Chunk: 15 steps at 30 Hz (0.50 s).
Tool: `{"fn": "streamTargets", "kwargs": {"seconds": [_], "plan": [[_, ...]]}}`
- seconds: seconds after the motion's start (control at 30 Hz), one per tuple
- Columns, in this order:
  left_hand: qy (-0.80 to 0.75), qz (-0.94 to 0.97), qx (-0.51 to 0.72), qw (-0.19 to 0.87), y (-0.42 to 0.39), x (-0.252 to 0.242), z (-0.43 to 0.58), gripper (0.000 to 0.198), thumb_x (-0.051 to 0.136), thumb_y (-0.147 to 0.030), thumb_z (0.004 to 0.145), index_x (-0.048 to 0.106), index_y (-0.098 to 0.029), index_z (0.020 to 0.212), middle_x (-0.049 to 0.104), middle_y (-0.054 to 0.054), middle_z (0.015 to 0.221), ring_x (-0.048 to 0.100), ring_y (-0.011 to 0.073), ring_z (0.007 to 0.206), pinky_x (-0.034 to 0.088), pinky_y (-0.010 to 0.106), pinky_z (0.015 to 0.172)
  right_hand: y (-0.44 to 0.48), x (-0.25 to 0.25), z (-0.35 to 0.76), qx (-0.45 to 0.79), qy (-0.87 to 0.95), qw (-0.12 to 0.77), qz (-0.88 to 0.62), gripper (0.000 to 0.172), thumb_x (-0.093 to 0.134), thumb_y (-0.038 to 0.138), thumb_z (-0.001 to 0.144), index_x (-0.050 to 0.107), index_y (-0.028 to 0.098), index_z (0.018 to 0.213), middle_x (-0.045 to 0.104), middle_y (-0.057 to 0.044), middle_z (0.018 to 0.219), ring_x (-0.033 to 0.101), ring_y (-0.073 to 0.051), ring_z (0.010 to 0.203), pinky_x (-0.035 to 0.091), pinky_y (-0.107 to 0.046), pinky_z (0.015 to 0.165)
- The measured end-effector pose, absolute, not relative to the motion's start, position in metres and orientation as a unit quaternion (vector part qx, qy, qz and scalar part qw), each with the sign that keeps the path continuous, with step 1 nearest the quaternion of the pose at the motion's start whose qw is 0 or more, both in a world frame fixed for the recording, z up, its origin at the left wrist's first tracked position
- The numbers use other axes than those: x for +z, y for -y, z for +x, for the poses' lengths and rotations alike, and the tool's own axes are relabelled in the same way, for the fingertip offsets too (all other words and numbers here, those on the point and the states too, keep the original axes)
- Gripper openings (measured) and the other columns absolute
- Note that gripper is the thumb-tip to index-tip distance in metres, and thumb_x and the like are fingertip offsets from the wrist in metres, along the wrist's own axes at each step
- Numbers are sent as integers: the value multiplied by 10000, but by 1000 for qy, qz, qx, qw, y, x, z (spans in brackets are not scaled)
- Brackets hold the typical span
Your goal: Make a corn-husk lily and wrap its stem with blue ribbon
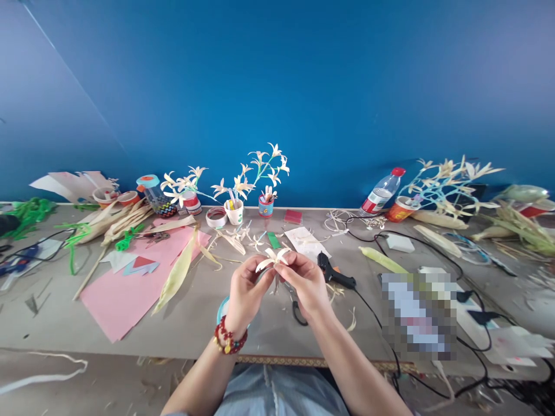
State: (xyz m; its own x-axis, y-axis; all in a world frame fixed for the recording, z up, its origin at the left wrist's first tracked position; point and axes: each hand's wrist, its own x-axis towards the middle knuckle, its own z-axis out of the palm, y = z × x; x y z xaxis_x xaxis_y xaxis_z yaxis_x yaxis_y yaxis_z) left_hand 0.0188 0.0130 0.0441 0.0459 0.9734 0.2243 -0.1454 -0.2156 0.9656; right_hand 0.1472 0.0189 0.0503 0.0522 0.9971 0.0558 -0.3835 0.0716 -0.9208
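Both my hands meet over the middle of the table and pinch a small cream husk flower between them. My left hand, with a red bead bracelet at the wrist, grips it from the left with closed fingers. My right hand grips it from the right, fingers curled. The flower's petals stick up above my fingertips. Black-handled scissors lie on the table under my right hand. A roll of light blue tape lies partly hidden under my left wrist.
A black glue gun with its cord lies right of my hands. Pink paper and corn husks lie to the left. Cups holding finished husk flower stems and a water bottle stand along the blue wall.
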Motion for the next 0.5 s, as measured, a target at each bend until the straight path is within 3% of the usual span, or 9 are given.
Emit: {"fn": "streamTargets", "kwargs": {"seconds": [0.23,0.5], "plan": [[-386,568,572,449,-9,52,16,75,661,-212,836,716,-173,868,670,55,877,593,174,794,469,257,719,-16,58,148,593,391,596,-375,261,837,298,634,601,187,652,548,29,638,464,-95,540,416,-228,517],[-345,530,584,509,-7,49,16,68,685,-231,845,677,-177,806,633,17,815,567,144,774,462,239,727,-13,62,146,607,373,595,-371,296,874,294,590,607,189,663,556,29,681,466,-90,553,404,-216,512]]}}
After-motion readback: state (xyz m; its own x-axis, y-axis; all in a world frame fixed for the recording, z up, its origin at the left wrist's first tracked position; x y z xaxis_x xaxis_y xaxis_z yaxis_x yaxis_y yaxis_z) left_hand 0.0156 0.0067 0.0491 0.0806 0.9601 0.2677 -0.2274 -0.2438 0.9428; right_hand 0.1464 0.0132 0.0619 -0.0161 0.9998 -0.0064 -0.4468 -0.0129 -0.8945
